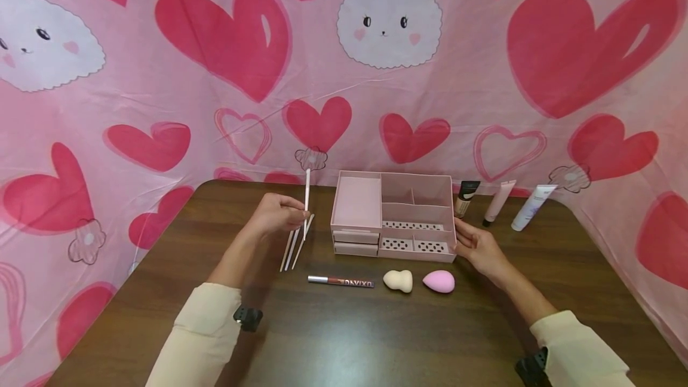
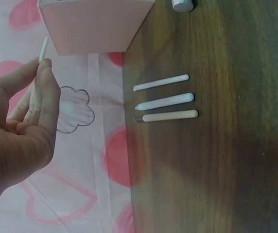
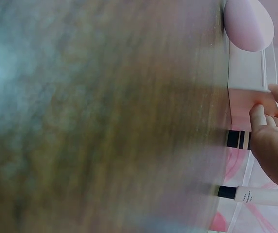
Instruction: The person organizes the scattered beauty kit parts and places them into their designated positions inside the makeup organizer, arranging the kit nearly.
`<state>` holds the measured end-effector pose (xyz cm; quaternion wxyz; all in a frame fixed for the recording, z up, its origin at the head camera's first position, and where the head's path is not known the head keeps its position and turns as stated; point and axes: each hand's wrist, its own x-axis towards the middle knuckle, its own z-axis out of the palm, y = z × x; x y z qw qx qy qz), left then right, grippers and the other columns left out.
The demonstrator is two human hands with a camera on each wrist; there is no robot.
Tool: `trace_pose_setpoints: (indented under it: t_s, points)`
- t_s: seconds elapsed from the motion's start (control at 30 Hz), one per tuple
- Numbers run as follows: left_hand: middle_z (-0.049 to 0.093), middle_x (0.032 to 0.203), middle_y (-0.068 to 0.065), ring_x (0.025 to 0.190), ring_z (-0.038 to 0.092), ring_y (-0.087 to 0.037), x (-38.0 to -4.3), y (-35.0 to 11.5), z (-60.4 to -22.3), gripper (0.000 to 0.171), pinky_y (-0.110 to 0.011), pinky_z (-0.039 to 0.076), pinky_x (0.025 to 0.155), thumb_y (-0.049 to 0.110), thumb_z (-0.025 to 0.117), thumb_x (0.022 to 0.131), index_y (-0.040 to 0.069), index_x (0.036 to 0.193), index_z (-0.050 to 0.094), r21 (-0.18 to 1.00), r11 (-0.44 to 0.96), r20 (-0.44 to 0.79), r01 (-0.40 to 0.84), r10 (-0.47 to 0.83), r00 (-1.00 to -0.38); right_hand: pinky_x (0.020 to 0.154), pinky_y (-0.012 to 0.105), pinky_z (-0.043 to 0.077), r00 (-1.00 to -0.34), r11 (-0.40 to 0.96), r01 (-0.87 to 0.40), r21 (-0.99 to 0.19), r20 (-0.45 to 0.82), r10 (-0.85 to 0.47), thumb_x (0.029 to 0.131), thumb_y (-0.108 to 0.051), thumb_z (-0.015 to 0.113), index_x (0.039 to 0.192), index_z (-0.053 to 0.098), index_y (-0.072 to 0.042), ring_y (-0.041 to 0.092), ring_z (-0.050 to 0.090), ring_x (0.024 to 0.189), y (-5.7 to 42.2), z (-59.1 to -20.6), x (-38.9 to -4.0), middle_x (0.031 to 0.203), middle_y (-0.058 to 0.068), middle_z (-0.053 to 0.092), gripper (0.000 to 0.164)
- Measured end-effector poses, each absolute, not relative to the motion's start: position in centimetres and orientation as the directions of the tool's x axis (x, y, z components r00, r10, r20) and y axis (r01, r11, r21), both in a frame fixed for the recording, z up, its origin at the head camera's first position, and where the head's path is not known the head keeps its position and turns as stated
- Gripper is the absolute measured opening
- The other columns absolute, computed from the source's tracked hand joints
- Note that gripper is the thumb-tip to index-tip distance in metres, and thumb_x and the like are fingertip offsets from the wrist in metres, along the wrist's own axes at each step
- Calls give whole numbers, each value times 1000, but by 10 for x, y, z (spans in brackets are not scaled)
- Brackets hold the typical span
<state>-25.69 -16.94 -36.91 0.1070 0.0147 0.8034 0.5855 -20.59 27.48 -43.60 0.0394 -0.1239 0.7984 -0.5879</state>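
My left hand (image 1: 279, 214) pinches a slim white pencil-like stick (image 1: 307, 187) upright between thumb and fingertips, left of the pink desk organizer (image 1: 356, 200). Its upper end shows above my fingers in the left wrist view. Below that hand, three similar slim sticks (image 2: 165, 102) lie side by side on the table; one has a dark tip. At the organizer's right side, my right hand (image 1: 481, 249) holds the front corner, thumb at the front edge and fingers along the side wall (image 3: 246, 104). The organizer has two small drawers at left and open compartments at right.
In front of the organizer lie a lip gloss tube (image 1: 341, 282), a cream sponge (image 1: 399, 280) and a pink sponge (image 1: 439, 281). A black-capped tube (image 1: 465, 199), a pink tube (image 1: 500, 203) and a white tube (image 1: 533, 208) stand at right. A heart-patterned cloth (image 1: 322, 76) hangs behind.
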Motion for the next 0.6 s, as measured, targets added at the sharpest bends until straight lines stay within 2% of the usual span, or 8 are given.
trace_pose_setpoints:
  t_s: [0.13,0.23,0.3,0.47,0.6]
  points:
    - [79,93,-19,67,69,-9,-259,-165,-368,31,-34,63,73,3,70,90,-17,113,65,946,305,-163,-109,157,-974,93,10,49,-966,279,-153,-948,84,-244,93,13,54,153,22,17,20,40,138,275,-436,-207,155,41,25,68]
    - [78,97,-22,67,70,-9,-259,-162,-367,32,-33,63,72,3,70,91,-17,115,64,947,300,-172,-118,161,-972,93,10,49,-966,272,-152,-950,84,-246,93,13,53,153,21,17,20,40,138,275,-437,-207,156,40,24,68]
    - [78,98,-23,67,69,-9,-259,-160,-366,32,-30,62,69,4,70,91,-17,115,64,947,296,-177,-123,162,-971,92,10,49,-965,263,-156,-952,90,-246,93,13,54,153,21,17,15,41,137,275,-437,-207,155,41,24,68]
    - [77,80,-8,64,68,-8,-261,-154,-363,33,-25,60,62,3,71,90,-16,116,64,951,265,-203,-159,148,-968,92,11,50,-960,222,-173,-960,114,-254,93,14,55,152,21,19,-8,46,125,275,-437,-206,154,43,22,68]
    - [73,73,0,62,66,-7,-263,-150,-361,32,-24,59,61,2,70,90,-16,116,64,955,240,-211,-174,139,-968,92,11,50,-959,215,-172,-961,114,-258,93,13,56,152,21,19,-12,47,122,274,-437,-205,154,43,22,68]
